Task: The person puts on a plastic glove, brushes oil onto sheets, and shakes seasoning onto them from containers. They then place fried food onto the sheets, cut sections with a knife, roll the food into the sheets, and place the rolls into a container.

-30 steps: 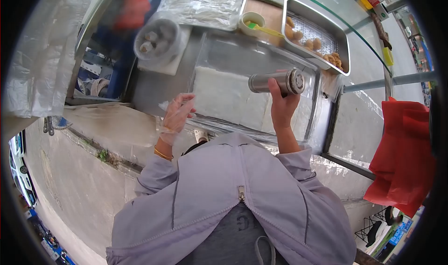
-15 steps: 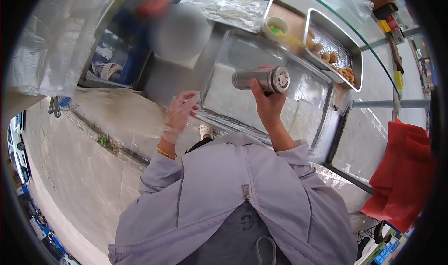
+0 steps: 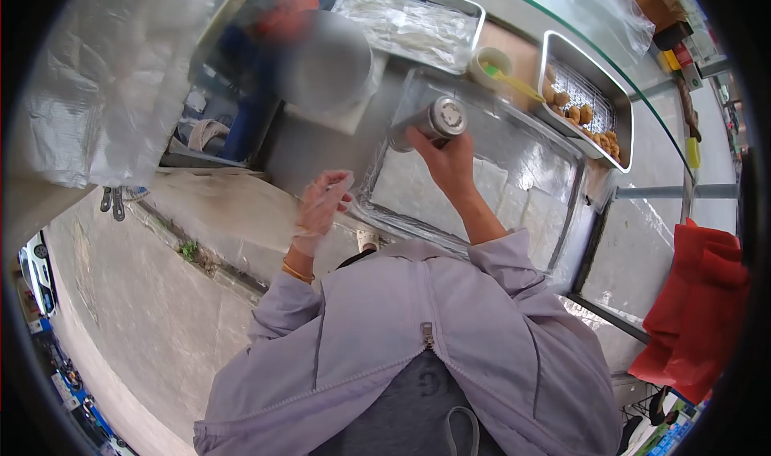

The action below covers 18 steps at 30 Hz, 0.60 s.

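Observation:
A metal shaker with a perforated lid lies nearly sideways in my right hand, whose fingers wrap round it. Below it is a plastic-lined metal tray with flat whitish sheets. My left hand wears a clear plastic glove and hovers by the tray's near left corner. Its fingers are bent and partly apart, with nothing visible in them. Left of the tray, a blurred round container stands above a white board.
A plastic-covered tray, a small cup with a yellow-handled brush, and a tray of fried balls line the back. A glass edge curves behind them. Red bags hang right, clear bags left.
The shaker in my right hand has moved left and back over the tray. My gloved left hand stays near the tray's corner. The whole view has shifted, moving the surroundings right and down.

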Each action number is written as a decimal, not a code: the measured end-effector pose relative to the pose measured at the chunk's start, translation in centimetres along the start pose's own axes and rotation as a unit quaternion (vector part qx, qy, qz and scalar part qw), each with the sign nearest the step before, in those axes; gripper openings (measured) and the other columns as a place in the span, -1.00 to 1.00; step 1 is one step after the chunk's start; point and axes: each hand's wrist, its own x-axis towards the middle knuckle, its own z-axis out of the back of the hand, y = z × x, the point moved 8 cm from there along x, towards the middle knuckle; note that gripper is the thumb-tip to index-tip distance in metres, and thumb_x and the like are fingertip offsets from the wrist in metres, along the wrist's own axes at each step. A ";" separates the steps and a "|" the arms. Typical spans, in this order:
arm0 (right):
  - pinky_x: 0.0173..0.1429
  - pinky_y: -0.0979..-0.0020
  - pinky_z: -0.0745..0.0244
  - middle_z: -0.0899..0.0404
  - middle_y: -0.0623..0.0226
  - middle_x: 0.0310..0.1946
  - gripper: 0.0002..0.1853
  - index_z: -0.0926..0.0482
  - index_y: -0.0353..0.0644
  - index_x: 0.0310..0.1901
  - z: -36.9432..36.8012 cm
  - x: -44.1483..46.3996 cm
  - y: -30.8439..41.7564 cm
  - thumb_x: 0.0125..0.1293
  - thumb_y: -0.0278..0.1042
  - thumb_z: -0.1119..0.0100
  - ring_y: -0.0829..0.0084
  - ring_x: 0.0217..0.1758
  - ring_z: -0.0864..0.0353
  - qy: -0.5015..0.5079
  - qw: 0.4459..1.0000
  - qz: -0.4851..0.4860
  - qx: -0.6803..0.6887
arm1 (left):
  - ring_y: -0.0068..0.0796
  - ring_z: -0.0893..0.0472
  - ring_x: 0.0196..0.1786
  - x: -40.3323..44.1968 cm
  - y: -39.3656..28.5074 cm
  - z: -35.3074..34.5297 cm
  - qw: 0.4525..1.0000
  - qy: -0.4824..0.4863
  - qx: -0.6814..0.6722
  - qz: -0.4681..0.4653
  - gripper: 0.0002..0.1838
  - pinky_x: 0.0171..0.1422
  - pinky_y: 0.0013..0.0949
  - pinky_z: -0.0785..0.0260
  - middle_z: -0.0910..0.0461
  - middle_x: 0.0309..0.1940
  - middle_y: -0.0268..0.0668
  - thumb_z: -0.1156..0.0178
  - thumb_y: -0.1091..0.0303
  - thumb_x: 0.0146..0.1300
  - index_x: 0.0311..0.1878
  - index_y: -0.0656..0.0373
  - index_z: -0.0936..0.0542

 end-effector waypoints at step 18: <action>-0.60 0.59 -0.18 -0.48 0.42 -0.42 -0.61 -0.48 -0.32 0.10 5.4 -6.7 -2.7 0.40 -0.20 -0.18 0.71 -0.61 -0.31 -0.068 0.913 -0.209 0.343 | -0.53 -0.50 -0.02 3.3 -11.5 -15.2 0.958 0.263 -0.111 0.016 -0.55 -0.06 -0.43 -0.45 -0.53 -0.03 -0.32 -0.33 0.31 0.23 0.15 0.21 -0.48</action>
